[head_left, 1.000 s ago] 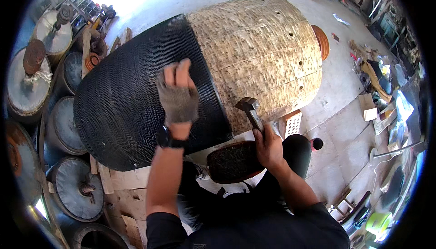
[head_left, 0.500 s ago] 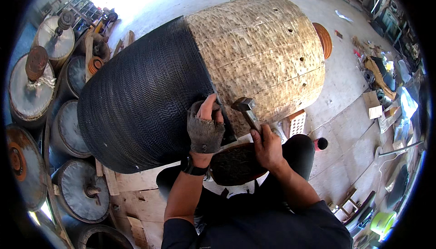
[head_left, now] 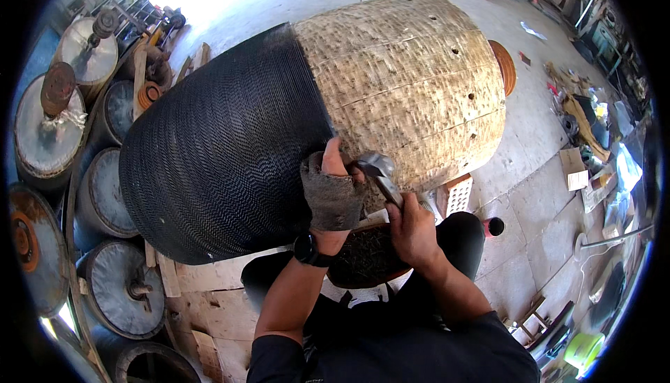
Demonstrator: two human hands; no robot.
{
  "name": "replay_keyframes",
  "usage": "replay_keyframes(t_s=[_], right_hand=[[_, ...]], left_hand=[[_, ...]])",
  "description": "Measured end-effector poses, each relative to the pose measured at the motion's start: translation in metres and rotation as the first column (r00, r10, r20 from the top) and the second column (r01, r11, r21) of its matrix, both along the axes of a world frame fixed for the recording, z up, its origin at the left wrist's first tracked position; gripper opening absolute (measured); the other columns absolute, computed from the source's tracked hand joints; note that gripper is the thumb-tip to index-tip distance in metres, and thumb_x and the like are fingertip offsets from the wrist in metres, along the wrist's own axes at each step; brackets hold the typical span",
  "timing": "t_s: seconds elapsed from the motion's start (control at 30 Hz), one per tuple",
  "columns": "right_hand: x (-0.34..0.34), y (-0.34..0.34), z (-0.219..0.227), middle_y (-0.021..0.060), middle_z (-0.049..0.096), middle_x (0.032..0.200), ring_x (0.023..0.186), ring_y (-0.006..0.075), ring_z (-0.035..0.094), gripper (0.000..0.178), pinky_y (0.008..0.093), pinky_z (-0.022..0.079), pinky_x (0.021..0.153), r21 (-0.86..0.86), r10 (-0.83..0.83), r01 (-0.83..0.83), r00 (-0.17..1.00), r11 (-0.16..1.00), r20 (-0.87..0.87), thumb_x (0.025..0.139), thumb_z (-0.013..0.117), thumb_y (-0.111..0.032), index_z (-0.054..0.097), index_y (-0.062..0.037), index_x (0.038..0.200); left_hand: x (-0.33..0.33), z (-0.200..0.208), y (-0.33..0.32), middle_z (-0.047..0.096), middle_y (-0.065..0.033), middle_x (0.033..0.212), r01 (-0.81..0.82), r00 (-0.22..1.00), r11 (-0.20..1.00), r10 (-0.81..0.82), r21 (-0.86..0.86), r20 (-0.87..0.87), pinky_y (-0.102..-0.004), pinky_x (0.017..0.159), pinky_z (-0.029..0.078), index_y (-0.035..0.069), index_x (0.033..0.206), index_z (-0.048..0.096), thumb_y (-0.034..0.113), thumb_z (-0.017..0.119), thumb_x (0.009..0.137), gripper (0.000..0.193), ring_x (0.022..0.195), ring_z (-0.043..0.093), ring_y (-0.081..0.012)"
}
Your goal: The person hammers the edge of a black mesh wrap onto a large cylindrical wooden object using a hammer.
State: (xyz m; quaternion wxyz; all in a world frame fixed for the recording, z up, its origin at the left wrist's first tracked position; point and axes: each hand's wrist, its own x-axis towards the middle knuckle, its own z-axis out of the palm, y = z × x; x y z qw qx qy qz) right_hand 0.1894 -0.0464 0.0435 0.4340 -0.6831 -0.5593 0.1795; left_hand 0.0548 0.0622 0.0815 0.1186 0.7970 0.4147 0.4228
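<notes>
A large drum lies on its side before me. Ribbed black rubber sheet (head_left: 223, 145) wraps its left part, and pitted tan lagging (head_left: 405, 76) with several dark holes covers the right. My left hand (head_left: 333, 191), in a grey fingerless glove, rests at the rubber's edge with its fingers curled in; whatever they pinch is hidden. My right hand (head_left: 415, 229) grips a hammer (head_left: 380, 170) by its handle, the metal head close beside my left fingers. Below both hands, a shallow bowl (head_left: 370, 261) of small dark pieces sits between my knees.
Several metal-ended rollers (head_left: 129, 289) stand crowded at the left. Under the drum's near right side is a perforated brick (head_left: 455, 196). A dark-topped red can (head_left: 493, 227) stands by my right knee. Cardboard (head_left: 574, 170) and scraps litter the floor at right.
My left hand has moved slightly right along the rubber's edge. The hammer head has tilted and come nearer to my left fingers. The whole view has shifted a little.
</notes>
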Motion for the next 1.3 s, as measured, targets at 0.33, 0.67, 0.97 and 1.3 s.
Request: replay_keyframes(t_s=[0.33,0.67,0.97,1.3], right_hand=[[0.004,-0.006,0.006,0.0266,0.061,0.072,0.068,0.0488,0.062,0.021,0.0533,0.049,0.058,-0.047,0.029,-0.028,0.999,0.999,0.022,0.095,0.062,-0.016,0.049,-0.0005,0.098],[0.009,-0.002,0.007,0.0271,0.061,0.073,0.069,0.0485,0.062,0.018,0.0500,0.049,0.058,-0.007,0.018,-0.018,1.000,1.000,0.018,0.096,0.061,-0.014,0.052,0.0005,0.102],[-0.001,0.000,0.014,0.0295,0.059,0.076,0.076,0.0531,0.059,0.015,0.0502,0.048,0.060,-0.035,0.054,-0.052,0.996,0.998,0.066,0.097,0.057,-0.014,0.050,0.0002,0.096],[-0.002,0.006,0.005,0.0214,0.061,0.072,0.062,0.0420,0.061,0.015,0.0442,0.048,0.058,-0.052,0.047,-0.043,0.996,0.998,0.073,0.097,0.055,-0.013,0.053,0.0019,0.094]], left_hand=[[0.005,-0.008,0.003,0.060,-0.0089,0.091,-0.110,0.991,0.994,0.108,-0.016,-0.075,-0.0483,0.085,0.043,0.000,0.139,0.043,0.010,0.070,0.078,0.067,0.087,0.059,-0.0293],[-0.001,0.003,-0.004,0.060,-0.0159,0.109,-0.116,0.993,0.969,0.107,-0.218,-0.053,-0.0504,0.095,0.041,-0.007,0.146,0.033,0.013,0.072,0.079,0.080,0.099,0.058,-0.0352],[-0.036,-0.061,-0.086,0.057,-0.0193,0.116,0.183,0.961,0.981,-0.166,0.060,-0.221,-0.0477,0.086,0.049,-0.002,0.126,0.055,0.019,0.071,0.081,0.052,0.102,0.059,-0.0361],[-0.030,-0.123,-0.119,0.061,-0.0169,0.107,0.233,0.843,0.930,-0.339,-0.284,-0.418,-0.0461,0.083,0.050,0.004,0.102,0.065,0.021,0.062,0.085,0.024,0.099,0.060,-0.0334]])
